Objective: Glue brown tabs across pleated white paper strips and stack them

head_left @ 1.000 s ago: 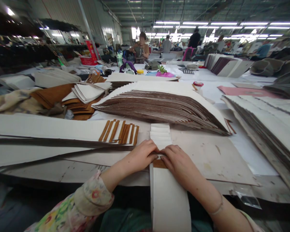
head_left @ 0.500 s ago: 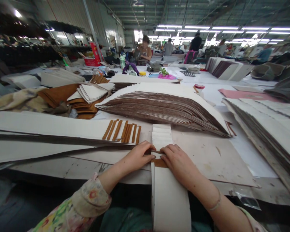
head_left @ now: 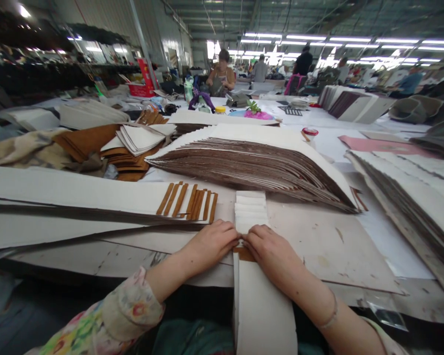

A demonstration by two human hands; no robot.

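Observation:
My left hand and my right hand meet at the table's near edge, fingertips almost touching. Both are closed, fingers pressed on the upper end of a long white strip that hangs over the edge toward my lap. Across the strip, just below my fingertips, runs a brown band. Exactly what is pinched under the fingers is hidden. Just beyond my hands lies an overlapping row of white strip ends. Left of my left hand, several thin brown strips rest on a white stack.
A large fanned stack of white pieces with brown undersides lies ahead. Another white stack is on the right. Brown pieces are heaped at the left. A red tape roll sits farther back. A person works across the table.
My fingers have drawn closer together and pressed down at the strip's end, covering the part that showed between them. The whole view has shifted slightly.

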